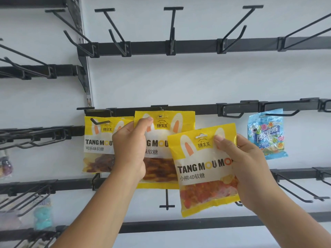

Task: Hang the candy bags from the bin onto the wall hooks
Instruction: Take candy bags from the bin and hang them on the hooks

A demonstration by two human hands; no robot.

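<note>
- My left hand (129, 149) was clenched on the upper left corner of the middle yellow cola gummy bag (166, 122), thumb on its front, fingers curled behind.
- My right hand (245, 167) pinched the bear 4D gummy bag (202, 169) near its top right, thumb on the front. The bag was tilted and overlapped the middle bag's lower right.
- The middle bag's hang hole sat at a hook tip (162, 109) under the black rail (206, 109). I could not tell whether it was fully seated.
- I judged this to be the hanging step: seat the middle bag, then let go.
- Next, the bear bag's hole needed lining up with a hook, perhaps the empty hook (232, 111) to the right.
- Another yellow cola bag (97, 140) hung to the left, and a blue candy bag (267, 135) well to the right.
- The bin was out of view.
</note>
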